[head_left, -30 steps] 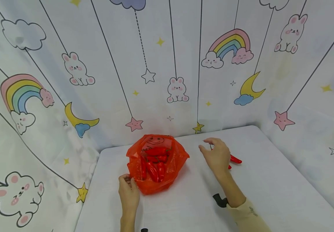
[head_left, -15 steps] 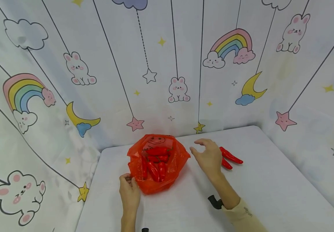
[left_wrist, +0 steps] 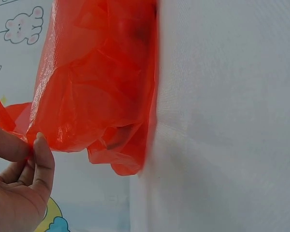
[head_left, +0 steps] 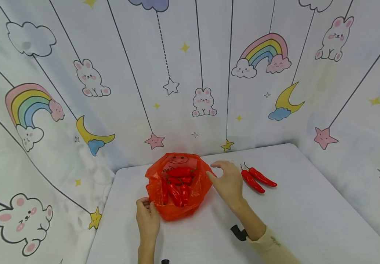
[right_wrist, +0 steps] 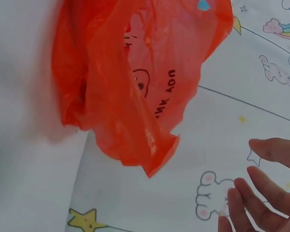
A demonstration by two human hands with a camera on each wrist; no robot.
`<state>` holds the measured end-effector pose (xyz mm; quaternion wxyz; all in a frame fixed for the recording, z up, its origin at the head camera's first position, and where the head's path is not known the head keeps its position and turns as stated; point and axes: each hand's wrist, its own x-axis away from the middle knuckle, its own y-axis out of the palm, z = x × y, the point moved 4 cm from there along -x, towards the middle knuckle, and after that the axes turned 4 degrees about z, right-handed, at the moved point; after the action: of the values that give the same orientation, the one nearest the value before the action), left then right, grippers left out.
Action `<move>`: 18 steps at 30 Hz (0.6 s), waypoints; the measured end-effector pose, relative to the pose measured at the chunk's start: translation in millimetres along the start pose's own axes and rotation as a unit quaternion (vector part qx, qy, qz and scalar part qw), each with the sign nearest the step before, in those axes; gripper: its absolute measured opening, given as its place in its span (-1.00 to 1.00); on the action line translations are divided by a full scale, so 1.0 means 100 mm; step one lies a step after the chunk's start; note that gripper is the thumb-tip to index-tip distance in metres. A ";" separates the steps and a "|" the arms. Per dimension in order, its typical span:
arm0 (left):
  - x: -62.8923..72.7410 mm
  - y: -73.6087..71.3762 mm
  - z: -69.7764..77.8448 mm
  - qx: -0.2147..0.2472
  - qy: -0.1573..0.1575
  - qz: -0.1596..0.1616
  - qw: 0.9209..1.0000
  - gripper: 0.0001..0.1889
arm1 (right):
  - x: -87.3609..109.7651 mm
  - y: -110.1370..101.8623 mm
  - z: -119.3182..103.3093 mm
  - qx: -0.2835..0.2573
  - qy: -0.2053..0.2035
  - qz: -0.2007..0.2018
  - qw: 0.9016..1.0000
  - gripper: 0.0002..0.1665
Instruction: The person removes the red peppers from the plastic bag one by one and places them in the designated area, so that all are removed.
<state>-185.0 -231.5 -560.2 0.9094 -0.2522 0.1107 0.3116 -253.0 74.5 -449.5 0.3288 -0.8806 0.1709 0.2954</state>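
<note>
A red plastic bag (head_left: pixel 196 201) with a printed smiling face stands wide-mouthed on the table, several red chili peppers (head_left: pixel 174 194) lying inside it. My left hand (head_left: pixel 148 216) pinches the bag's rim at its near left side; the left wrist view shows thumb and finger (left_wrist: pixel 42 162) together on the plastic. At the bag's right edge is my right hand (head_left: pixel 229 185), thumb and fingers spread apart. In the right wrist view this hand (right_wrist: pixel 268 188) holds nothing, with a gap between it and the bag's pointed corner (right_wrist: pixel 159 154).
Two red chili peppers (head_left: pixel 252 181) lie side by side on the white table (head_left: pixel 295 216), to the right of my right hand. Behind the table hangs a white cloth (head_left: pixel 130 106) printed with rabbits, stars and rainbows.
My right hand has moved left, from over the two loose chili peppers to the bag's right edge, uncovering them. My left hand stays at the bag's rim.
</note>
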 end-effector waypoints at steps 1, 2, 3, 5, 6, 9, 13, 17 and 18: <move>0.00 0.00 0.00 0.001 0.001 0.000 1.000 -0.77 | 0.00 0.01 -0.02 0.001 -0.003 0.000 1.000 -0.63; 0.00 0.00 0.00 0.002 0.001 0.001 1.000 -0.77 | 0.01 0.02 -0.04 0.002 -0.005 0.000 1.000 -0.63; 0.00 0.00 0.00 0.003 0.002 0.002 1.000 -0.77 | 0.01 0.03 -0.06 0.003 -0.007 0.000 1.000 -0.63; 0.01 -0.01 0.00 0.006 0.003 0.001 1.000 -0.77 | 0.02 0.04 -0.10 0.003 -0.012 -0.001 1.000 -0.63; 0.00 -0.01 0.00 0.006 0.004 0.002 1.000 -0.77 | 0.02 0.05 -0.13 0.002 -0.014 -0.004 1.000 -0.64; 0.00 -0.01 -0.01 0.008 0.005 0.002 1.000 -0.77 | 0.05 0.09 -0.18 -0.001 -0.019 -0.011 1.000 -0.65; 0.00 0.00 -0.02 0.010 0.004 0.001 1.000 -0.77 | 0.08 0.14 -0.22 -0.007 -0.018 -0.022 1.000 -0.67; -0.01 0.00 -0.02 0.011 0.000 0.000 1.000 -0.77 | 0.12 0.24 -0.22 -0.007 -0.024 -0.040 0.999 -0.68; -0.01 0.00 -0.02 0.011 0.000 0.000 1.000 -0.77 | 0.13 0.27 -0.22 -0.006 -0.028 -0.045 0.999 -0.68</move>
<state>-185.5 -233.2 -561.7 0.9123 -0.2419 0.1142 0.3100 -247.0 38.6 -457.1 0.3408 -0.8809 0.1201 0.3056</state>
